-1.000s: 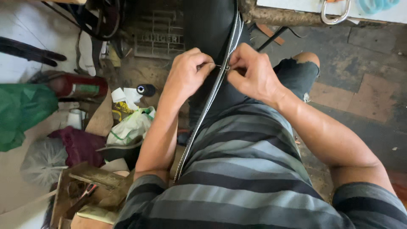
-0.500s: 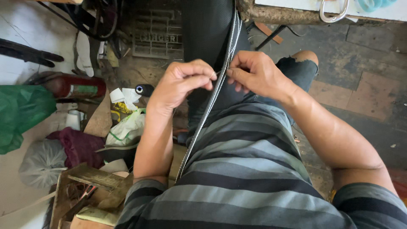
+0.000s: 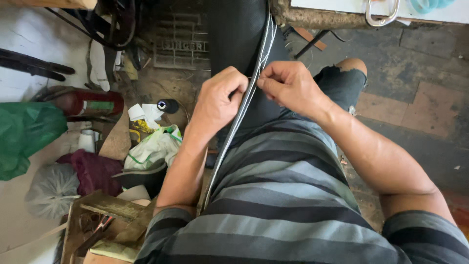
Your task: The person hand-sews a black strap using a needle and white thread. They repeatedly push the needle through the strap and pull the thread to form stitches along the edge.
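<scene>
1. A black leather piece (image 3: 234, 34) with a pale stitched edge (image 3: 244, 105) runs down from the bench onto the person's lap, over the striped shirt (image 3: 273, 195).
2. The left hand (image 3: 217, 100) is curled shut, pinching that edge from its side.
3. The right hand (image 3: 288, 85) pinches the edge opposite, fingertips nearly touching the left's.
4. It looks like seam work by hand; the next move calls for a steady grip and small, even pulls along the edge.
5. A red canister (image 3: 88, 102) and a green bag (image 3: 24, 137) lie on the floor nearby.

Cluttered sewing workshop: treadle stand (image 3: 181, 46), scraps (image 3: 146, 146).
</scene>
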